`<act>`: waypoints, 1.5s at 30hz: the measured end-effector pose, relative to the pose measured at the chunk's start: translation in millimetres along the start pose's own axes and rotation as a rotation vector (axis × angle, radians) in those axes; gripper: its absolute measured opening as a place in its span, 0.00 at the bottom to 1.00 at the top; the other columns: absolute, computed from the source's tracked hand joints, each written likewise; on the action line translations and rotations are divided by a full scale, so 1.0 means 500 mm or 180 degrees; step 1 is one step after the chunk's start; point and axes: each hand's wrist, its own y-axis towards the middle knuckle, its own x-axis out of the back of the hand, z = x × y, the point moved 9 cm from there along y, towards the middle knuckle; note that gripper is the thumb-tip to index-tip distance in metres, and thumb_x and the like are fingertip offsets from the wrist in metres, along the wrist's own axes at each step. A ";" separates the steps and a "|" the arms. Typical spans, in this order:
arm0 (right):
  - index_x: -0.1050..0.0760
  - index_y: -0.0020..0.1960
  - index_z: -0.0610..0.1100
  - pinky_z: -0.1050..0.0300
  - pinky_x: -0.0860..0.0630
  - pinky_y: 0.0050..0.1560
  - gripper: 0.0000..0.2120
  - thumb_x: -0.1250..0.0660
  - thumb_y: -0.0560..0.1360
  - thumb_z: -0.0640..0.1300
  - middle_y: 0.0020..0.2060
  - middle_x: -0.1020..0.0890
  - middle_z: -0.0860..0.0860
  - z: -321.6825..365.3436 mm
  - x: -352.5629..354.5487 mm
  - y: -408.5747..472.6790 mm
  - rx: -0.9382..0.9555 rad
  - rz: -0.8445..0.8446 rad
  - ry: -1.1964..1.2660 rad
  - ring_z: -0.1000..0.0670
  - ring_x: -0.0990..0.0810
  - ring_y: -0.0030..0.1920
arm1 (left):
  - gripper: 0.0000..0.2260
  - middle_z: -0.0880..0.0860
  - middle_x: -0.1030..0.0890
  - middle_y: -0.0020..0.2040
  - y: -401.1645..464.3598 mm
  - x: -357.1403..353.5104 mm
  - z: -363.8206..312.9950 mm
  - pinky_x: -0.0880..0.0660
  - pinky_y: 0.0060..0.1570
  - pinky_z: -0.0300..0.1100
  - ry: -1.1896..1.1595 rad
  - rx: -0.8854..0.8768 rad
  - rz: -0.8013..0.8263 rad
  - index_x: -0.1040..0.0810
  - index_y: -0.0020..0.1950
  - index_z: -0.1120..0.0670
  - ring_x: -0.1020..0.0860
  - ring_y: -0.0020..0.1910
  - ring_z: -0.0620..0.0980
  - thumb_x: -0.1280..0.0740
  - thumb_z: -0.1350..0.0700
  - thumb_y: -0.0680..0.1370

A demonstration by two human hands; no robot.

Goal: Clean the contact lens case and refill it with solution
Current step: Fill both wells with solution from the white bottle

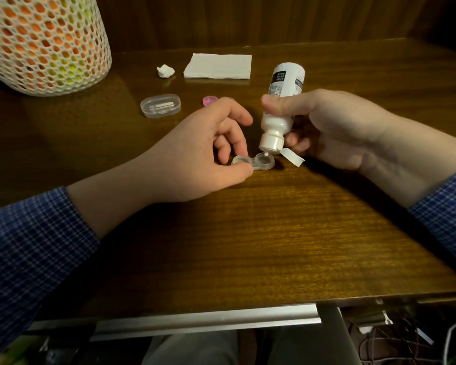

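A clear two-well contact lens case (258, 163) lies on the wooden table (274, 227) with both wells uncapped. My left hand (208, 154) pinches its left well between thumb and fingers. My right hand (334, 127) grips a white solution bottle (279, 109) turned nozzle-down, its flip cap hanging open. The nozzle tip sits just over the right well. A pink lens-case cap (209, 100) lies behind my left hand, partly hidden by it.
A clear oval plastic box (160, 105) lies left of the pink cap. A folded white tissue (217, 66) and a crumpled white wad (165, 71) lie further back. A white mesh basket of coloured balls (45, 43) stands at the far left. The table's front edge runs below my forearms.
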 end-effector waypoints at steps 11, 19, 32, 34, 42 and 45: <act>0.24 0.54 0.43 0.67 0.35 0.24 0.15 0.26 0.73 0.49 0.35 0.20 0.51 -0.002 0.004 0.006 -0.0051 0.0083 0.0214 0.57 0.30 0.28 | 0.25 0.48 0.17 0.46 0.001 0.000 0.002 0.26 0.35 0.32 -0.0020 0.0004 0.0014 0.28 0.67 0.53 0.21 0.37 0.44 0.22 0.59 0.74; 0.24 0.55 0.42 0.67 0.35 0.26 0.15 0.27 0.74 0.49 0.37 0.20 0.51 -0.002 -0.001 0.004 -0.0029 0.0129 0.0142 0.57 0.30 0.29 | 0.25 0.48 0.17 0.46 0.001 0.000 0.003 0.25 0.35 0.31 -0.0002 0.0014 0.0008 0.28 0.67 0.52 0.21 0.37 0.44 0.22 0.59 0.74; 0.24 0.54 0.42 0.67 0.34 0.25 0.17 0.25 0.72 0.50 0.36 0.20 0.51 -0.003 0.005 0.007 -0.0032 0.0072 0.0181 0.57 0.30 0.28 | 0.26 0.48 0.17 0.46 0.001 0.001 0.005 0.26 0.34 0.31 -0.0015 0.0019 0.0010 0.28 0.67 0.52 0.21 0.37 0.44 0.22 0.58 0.73; 0.25 0.55 0.42 0.66 0.34 0.25 0.18 0.25 0.72 0.50 0.37 0.21 0.50 -0.004 0.008 0.007 -0.0069 0.0048 0.0256 0.57 0.29 0.28 | 0.26 0.48 0.17 0.46 0.001 0.000 0.006 0.26 0.34 0.31 -0.0033 0.0022 0.0016 0.28 0.67 0.52 0.21 0.37 0.45 0.22 0.58 0.73; 0.20 0.49 0.42 0.66 0.31 0.26 0.11 0.26 0.75 0.49 0.33 0.18 0.52 0.025 -0.016 -0.004 0.0496 0.0118 0.0270 0.57 0.27 0.28 | 0.25 0.50 0.18 0.45 0.001 0.001 0.009 0.25 0.36 0.33 -0.0167 0.0045 -0.0014 0.27 0.65 0.51 0.20 0.39 0.51 0.21 0.57 0.72; 0.17 0.44 0.44 0.65 0.32 0.27 0.08 0.25 0.75 0.49 0.33 0.18 0.52 0.031 -0.023 -0.006 0.0674 0.0137 0.0145 0.56 0.26 0.29 | 0.26 0.50 0.18 0.45 0.001 0.000 0.011 0.24 0.36 0.34 -0.0194 0.0053 -0.0036 0.28 0.65 0.51 0.20 0.40 0.52 0.21 0.57 0.72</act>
